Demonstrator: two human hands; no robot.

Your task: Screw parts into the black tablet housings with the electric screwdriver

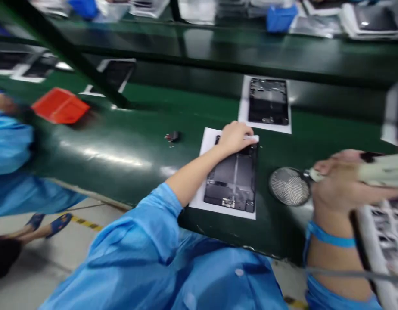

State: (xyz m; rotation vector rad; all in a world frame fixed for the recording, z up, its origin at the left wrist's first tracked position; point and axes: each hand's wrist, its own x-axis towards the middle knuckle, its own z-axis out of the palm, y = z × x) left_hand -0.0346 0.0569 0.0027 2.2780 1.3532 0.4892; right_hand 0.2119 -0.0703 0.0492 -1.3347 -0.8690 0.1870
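My left hand [235,137] is closed over the top edge of an opened tablet [230,178], its fingers curled and thumb near the top right corner. Dark inner parts of the tablet show, with a small metallic piece at its bottom edge. Under it lies a white sheet [199,199]. To the right, my right hand [337,181], slightly blurred, is wrapped around a pale cylindrical electric screwdriver [381,170] whose front points left. Just left of that hand sits a round dish [289,186] with a speckled metallic surface.
Another opened tablet [268,101] lies on white paper behind. A small dark part [173,136] and an orange-red bin [60,106] are to the left. A green post [73,60] slants across. A compartment tray [388,241] stands right. A co-worker's blue sleeve [10,144] shows left.
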